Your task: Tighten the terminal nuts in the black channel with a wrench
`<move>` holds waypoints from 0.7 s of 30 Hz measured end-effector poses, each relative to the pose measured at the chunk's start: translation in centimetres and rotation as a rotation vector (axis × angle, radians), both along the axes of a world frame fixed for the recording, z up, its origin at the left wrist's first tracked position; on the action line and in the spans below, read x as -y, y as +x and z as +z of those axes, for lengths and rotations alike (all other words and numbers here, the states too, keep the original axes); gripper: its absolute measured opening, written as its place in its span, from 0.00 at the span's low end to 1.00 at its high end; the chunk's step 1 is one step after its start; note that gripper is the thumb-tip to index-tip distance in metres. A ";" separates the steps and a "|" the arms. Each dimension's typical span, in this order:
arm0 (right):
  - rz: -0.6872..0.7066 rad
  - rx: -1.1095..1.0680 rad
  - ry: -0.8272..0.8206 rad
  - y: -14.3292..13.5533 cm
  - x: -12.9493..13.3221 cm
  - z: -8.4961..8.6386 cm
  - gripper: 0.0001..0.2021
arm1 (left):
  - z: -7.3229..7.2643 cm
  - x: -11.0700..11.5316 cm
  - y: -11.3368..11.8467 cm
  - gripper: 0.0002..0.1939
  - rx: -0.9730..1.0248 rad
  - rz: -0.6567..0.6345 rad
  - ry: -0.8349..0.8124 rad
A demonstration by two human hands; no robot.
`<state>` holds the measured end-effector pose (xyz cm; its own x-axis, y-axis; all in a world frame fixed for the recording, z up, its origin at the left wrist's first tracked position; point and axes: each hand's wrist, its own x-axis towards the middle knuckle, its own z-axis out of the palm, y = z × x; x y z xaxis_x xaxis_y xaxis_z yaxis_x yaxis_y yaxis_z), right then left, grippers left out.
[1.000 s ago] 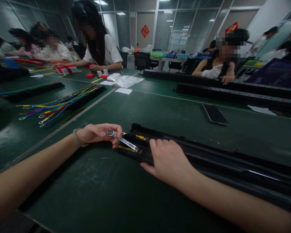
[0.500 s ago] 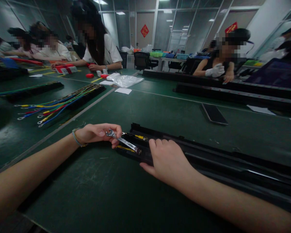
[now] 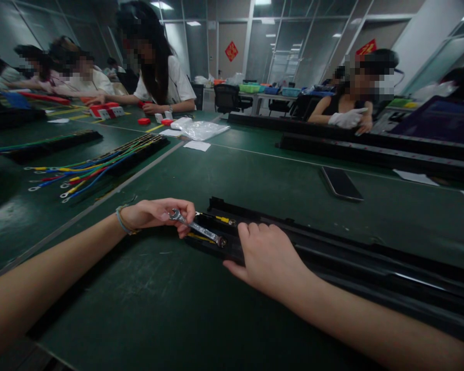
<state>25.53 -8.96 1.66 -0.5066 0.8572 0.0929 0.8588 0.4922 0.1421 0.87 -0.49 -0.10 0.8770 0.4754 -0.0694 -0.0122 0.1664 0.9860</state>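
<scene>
Fingers of my left hand (image 3: 174, 212) are closed on a silver combination wrench (image 3: 203, 230). Its ring end sits over a bolt at the near left end of a long black rail (image 3: 332, 246); the open jaw points back towards my palm. My right hand (image 3: 270, 250) lies across the rail just right of the bolts, gripping it with the thumb on the near side and the fingers over the top. A yellow-sleeved cable lug (image 3: 223, 219) is at a second bolt behind the wrench. Another yellow wire (image 3: 201, 237) runs beneath the wrench.
A phone (image 3: 342, 183) lies beyond the rail. Coloured cables with ring lugs (image 3: 81, 178) are bundled at the left. A clear plastic bag (image 3: 201, 129) and more black rails (image 3: 351, 147) are farther back. Co-workers sit around the green table (image 3: 232, 170), one wearing a white glove (image 3: 346, 118).
My hands and the wrench hold nearly the same place, with only a slight shift. The gloved co-worker's hands have moved a little.
</scene>
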 end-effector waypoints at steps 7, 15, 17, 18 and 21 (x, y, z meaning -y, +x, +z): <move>0.003 0.000 0.000 0.0 -0.1 -0.1 0.23 | -0.2 -0.1 0.0 0.18 0.007 -0.004 0.004; 0.001 0.003 -0.005 -0.1 -0.1 0.0 0.23 | 0.4 0.2 0.5 0.17 -0.018 0.017 0.008; 0.000 0.004 -0.001 -0.1 -0.1 0.0 0.23 | 0.5 0.3 0.6 0.17 -0.032 0.012 0.017; 0.000 0.003 -0.001 -0.1 -0.1 -0.1 0.23 | 0.5 0.3 0.6 0.17 -0.041 0.008 0.022; 0.002 0.003 0.005 0.0 -0.2 -0.2 0.23 | 0.7 0.4 0.8 0.17 -0.063 0.002 0.034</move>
